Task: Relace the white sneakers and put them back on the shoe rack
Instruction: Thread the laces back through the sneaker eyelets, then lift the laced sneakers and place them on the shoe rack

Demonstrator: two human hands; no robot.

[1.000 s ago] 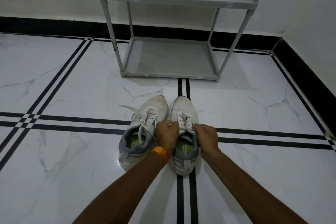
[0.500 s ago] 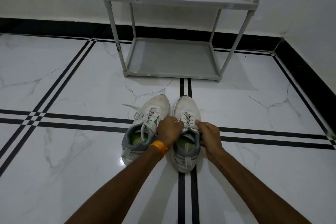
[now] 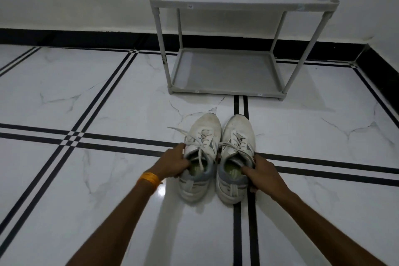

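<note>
I see two scuffed white sneakers, left sneaker (image 3: pixel 199 155) and right sneaker (image 3: pixel 235 157), side by side on the floor (image 3: pixel 108 103), laces loose. My left hand (image 3: pixel 173 163) grips the left collar, right hand (image 3: pixel 262 174) the right. Clear tile leads to the shoe rack (image 3: pixel 224 71). Half a second ago both hands pinched the right laces.

A small mark resembling "75" is seen on the front rail of the shoe rack (image 3: pixel 237 5), well beyond the hands; it cannot be read with certainty.
</note>
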